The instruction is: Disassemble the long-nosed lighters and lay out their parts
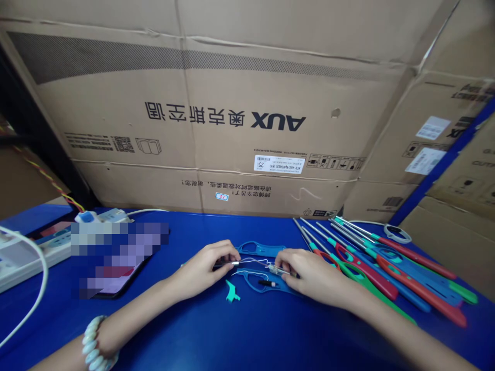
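blue tabletop [185,335], printed cardboard [232,139] behind, both hands [211,265] [309,275] pinching small wired parts [279,270]

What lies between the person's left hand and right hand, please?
In the head view, thin pale wires run between the left hand and right hand; one blue plastic piece lies just beyond them, another blue piece nearer.

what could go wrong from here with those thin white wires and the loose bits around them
The thin white wires run between the left hand and the right hand, so pulling the hands apart might strain or detach them. The small green piece lies loose near the left hand and could get knocked away. The right forearm is close to the long-necked lighters, so a sideways move may shift them.
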Demonstrator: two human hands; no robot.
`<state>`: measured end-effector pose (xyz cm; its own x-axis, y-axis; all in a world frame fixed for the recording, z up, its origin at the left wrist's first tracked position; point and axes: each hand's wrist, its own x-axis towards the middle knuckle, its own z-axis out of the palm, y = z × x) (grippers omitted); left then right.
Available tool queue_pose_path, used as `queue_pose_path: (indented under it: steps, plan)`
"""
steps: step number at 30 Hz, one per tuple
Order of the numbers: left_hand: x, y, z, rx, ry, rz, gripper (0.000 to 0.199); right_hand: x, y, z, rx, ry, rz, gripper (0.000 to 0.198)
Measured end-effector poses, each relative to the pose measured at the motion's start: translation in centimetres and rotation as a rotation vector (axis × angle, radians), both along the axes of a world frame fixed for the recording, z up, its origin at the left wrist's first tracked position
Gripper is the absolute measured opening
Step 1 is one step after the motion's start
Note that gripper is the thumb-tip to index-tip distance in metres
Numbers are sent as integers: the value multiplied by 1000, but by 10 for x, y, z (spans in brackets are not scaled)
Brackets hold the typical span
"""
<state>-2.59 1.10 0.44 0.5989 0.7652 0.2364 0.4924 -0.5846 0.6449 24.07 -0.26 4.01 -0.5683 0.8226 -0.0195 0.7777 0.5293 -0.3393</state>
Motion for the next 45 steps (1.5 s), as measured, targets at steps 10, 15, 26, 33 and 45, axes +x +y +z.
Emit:
queue_pose_path:
  steps: [10,15,26,33,45]
  plan:
    - [-6,0,4,118,116,-51,18,-10,-3,-2,124,-69,168,24]
    - [-6,0,3,101,122,-53,16,-12,-6,-6,150,-52,171,17]
    - [-5,1,1,117,94,-52,16,-17,-7,-19,171,-119,168,9]
    - [-5,0,3,107,73,-43,16,-17,-8,-18,165,-51,133,9]
    - [-6,1,3,126,63,-12,16,-18,-10,-10,140,99,4,11]
